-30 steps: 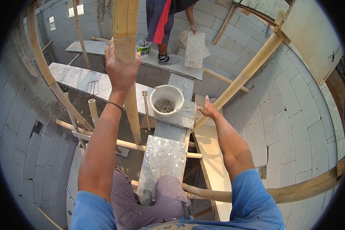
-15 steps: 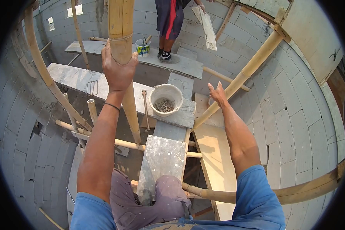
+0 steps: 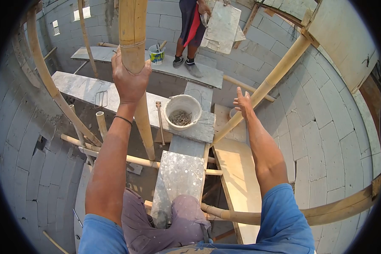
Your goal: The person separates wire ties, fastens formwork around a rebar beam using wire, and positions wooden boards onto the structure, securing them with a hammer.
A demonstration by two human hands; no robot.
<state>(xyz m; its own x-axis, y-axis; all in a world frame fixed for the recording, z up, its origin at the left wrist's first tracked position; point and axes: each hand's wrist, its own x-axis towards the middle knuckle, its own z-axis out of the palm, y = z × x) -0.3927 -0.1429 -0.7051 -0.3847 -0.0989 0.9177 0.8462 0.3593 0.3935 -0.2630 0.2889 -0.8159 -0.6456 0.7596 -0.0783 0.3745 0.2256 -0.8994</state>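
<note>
My left hand (image 3: 131, 82) is wrapped round a thick upright bamboo pole (image 3: 133, 25), with the thumb on its right side. On the other side, my right hand (image 3: 244, 101) is raised, fingers stretched out and holding nothing. It overlaps a slanting bamboo pole (image 3: 279, 72); whether it touches the pole I cannot tell. Between my arms, a pale bucket (image 3: 183, 102) with a heap of nails (image 3: 180, 118) stands on the planks. A hammer (image 3: 160, 122) lies just left of the bucket.
A paint-spattered board (image 3: 180, 171) lies ahead of my knees, with gaps down both sides. Beyond, a co-worker (image 3: 188, 25) stands on a plank (image 3: 207, 76) holding a pale flat panel (image 3: 222, 27). A smaller bucket (image 3: 156, 56) is nearby. Block walls (image 3: 321, 139) surround the scaffold.
The co-worker has shifted a foot, and the panel has turned from nearly edge-on to its broad face. My right hand has turned slightly, fingers pointing more upward. My left hand keeps its hold.
</note>
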